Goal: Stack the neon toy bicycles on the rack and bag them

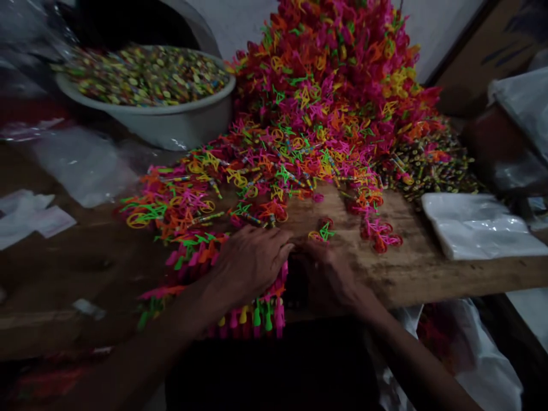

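head cam, kinda dim and blurry. left hand (257, 254) palm down with fingers bent, right hand (336, 271) curled in close beside, fingertips about meeting near the front of the wooden table (406, 279). can't tell if pinching something small or just touching, too dark down there. lined-up plastic pieces (268, 317) in pink, green, orange and yellow under and beside the left hand. loose green piece (326, 231) on bare wood just beyond the right. big heap of bright plastic bits (334, 114) further back, grey tub (171, 128) of little striped pieces to the left, clear plastic bags (483, 225) over right.

as for handling: probably featherlight, fairly stiff, maybe a tad slick. thin loops and struts likely easy to bend or snap, so go gentle there. best to pinch by the thickest part, not the skinny ends. probably tangly in the heap, so wiggle free instead of yanking. for the lined-up ones, maybe steady several together under a flat palm.
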The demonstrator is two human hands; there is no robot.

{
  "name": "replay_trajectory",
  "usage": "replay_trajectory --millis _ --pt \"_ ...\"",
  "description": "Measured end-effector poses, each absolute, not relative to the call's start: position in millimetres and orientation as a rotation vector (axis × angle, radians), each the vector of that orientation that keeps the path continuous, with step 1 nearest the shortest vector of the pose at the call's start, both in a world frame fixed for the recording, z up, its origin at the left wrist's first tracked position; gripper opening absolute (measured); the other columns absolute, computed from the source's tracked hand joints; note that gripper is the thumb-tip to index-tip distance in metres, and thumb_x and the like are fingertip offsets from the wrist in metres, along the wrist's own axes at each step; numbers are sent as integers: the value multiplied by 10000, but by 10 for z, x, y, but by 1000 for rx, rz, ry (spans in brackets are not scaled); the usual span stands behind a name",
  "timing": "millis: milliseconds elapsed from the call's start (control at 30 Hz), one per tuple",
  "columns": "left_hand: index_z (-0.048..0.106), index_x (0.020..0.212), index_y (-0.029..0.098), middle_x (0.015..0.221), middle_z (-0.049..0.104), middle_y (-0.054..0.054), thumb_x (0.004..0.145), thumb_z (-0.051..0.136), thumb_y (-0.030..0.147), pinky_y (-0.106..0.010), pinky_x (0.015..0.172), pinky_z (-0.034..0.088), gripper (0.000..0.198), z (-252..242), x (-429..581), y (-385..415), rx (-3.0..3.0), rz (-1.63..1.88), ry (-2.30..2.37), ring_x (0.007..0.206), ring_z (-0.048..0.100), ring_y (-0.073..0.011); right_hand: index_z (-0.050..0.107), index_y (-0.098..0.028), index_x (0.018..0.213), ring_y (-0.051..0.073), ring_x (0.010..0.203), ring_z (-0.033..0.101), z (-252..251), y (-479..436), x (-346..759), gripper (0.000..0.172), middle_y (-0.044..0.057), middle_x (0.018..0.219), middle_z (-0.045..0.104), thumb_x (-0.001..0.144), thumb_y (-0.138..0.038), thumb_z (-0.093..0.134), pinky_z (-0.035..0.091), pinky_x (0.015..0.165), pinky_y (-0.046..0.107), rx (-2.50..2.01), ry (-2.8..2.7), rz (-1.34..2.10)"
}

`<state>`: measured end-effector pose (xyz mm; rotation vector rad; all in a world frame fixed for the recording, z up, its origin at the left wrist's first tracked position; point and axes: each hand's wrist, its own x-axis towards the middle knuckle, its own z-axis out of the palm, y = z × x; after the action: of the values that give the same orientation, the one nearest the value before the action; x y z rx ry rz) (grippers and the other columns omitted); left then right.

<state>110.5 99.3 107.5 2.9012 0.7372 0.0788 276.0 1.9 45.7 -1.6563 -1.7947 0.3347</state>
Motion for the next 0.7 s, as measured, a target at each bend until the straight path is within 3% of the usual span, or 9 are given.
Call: replay_trajectory --millis 100,233,400,600,700 --pt "710 1058 197 1071 788 -85 1078 375 299 -501 842 530 351 1083 1109 1002 2915 16 747 944 745 -317 697 -176 894 175 710 649 686 365 3047 232 57 801 713 1010 -174 496 451 645 271 -1856 -1702 121" --pt "698 1072 201 1055 779 -75 1085 355 281 -477 837 509 352 1088 1098 1005 2908 79 703 931 733 -293 688 -115 1164 235 932 690 894 1021 3172 284 154 1136 733 1038 -190 445 479 779 309 -2206 -1733 33" --pt "696 1067 190 1065 774 -77 1084 338 268 -483 859 511 367 1087 1077 1006 2872 43 698 961 730 -288 624 -134 1342 261 1012 700 934 1352 3145 387 184 1286 694 1080 -256 367 494 820 336 -2404 -1871 135" --pt "710 1100 195 1122 780 -78 1074 345 265 -488 879 533 372 1119 1130 1007 2885 -32 755 989 740 -299 734 -196 1146 227 955 673 904 842 3260 317 124 1196 697 1060 -293 445 492 771 313 -2203 -1799 -86" --pt "714 1093 184 1109 780 -98 1064 350 286 -479 885 542 379 1187 1167 975 2868 -99 829 1008 743 -312 737 -180 1005 185 842 645 778 252 3183 249 92 995 713 1016 -250 498 489 724 287 -1951 -1757 46"
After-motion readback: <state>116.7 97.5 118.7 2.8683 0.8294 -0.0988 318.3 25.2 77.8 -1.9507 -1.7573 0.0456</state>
